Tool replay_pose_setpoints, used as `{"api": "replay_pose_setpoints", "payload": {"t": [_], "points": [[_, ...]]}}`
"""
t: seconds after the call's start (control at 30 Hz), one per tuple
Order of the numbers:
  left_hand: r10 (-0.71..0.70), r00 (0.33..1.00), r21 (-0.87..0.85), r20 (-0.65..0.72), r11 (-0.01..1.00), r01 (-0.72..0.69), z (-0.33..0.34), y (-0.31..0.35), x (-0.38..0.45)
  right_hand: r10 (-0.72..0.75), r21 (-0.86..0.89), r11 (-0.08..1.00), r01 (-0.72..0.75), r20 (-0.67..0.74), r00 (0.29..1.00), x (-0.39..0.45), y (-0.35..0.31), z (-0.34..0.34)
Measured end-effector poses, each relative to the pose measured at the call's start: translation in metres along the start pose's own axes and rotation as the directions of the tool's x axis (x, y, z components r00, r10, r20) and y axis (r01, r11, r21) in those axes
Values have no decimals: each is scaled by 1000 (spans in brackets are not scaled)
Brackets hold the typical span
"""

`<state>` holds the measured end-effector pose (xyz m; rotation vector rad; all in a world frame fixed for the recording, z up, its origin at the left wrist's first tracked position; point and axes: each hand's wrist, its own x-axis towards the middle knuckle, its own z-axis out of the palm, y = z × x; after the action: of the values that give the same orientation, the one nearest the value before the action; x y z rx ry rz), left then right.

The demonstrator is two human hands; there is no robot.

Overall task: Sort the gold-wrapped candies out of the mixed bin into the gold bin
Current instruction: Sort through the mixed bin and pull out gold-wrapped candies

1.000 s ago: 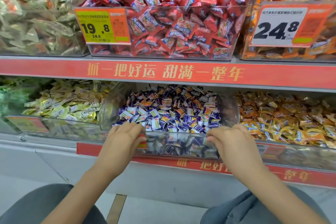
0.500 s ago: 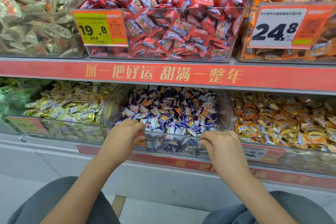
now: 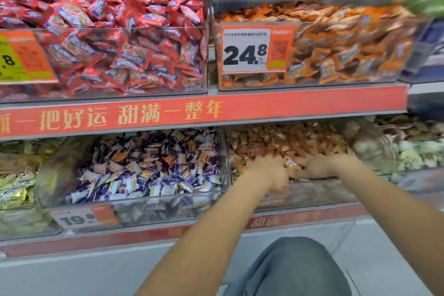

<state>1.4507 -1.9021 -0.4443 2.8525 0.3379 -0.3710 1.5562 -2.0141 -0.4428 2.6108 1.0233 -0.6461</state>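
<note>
On the lower shelf, a clear bin (image 3: 134,199) holds mixed purple, white and orange-gold wrapped candies (image 3: 153,166). Right of it is a bin (image 3: 312,194) of orange-gold wrapped candies (image 3: 288,142). Both my hands are over that right bin, low on the candy pile. My left hand (image 3: 268,172) is blurred, and its fingers cannot be made out. Close to its right, my right hand (image 3: 317,166) has its fingers spread toward the left. A small wrapped candy (image 3: 290,163) shows between the two hands. Whether either hand holds it is not visible.
At the far left is a bin of pale yellow-gold candies (image 3: 14,182). The upper shelf carries a red candy bin (image 3: 115,38) and an orange one (image 3: 341,45) with a 24.8 price tag (image 3: 245,50). A red shelf strip (image 3: 168,113) overhangs the lower bins. My knee (image 3: 293,269) is below.
Both hands let go of the mixed bin's front edge and moved right into the orange-gold bin. The view swung right and is motion-blurred.
</note>
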Motion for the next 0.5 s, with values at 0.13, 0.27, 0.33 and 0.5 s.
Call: {"api": "replay_pose_setpoints", "payload": {"t": [0.13, 0.27, 0.33, 0.5], "points": [[-129, 966, 101, 222, 989, 109, 9, -26, 39, -14, 186, 982, 27, -70, 997, -9, 20, -5], [-309, 930, 333, 201, 914, 232, 0, -24, 56, 116, 228, 973, 36, -619, 777, 9, 32, -16], [-270, 959, 339, 91, 913, 225, -7, -14, 59, 99, 69, 995, -74, -513, 853, 37, 32, -18], [-292, 956, 314, 33, 911, 268, -7, -27, 69, 68, 62, 996, -56, -212, 975, 96, 0, -11]]}}
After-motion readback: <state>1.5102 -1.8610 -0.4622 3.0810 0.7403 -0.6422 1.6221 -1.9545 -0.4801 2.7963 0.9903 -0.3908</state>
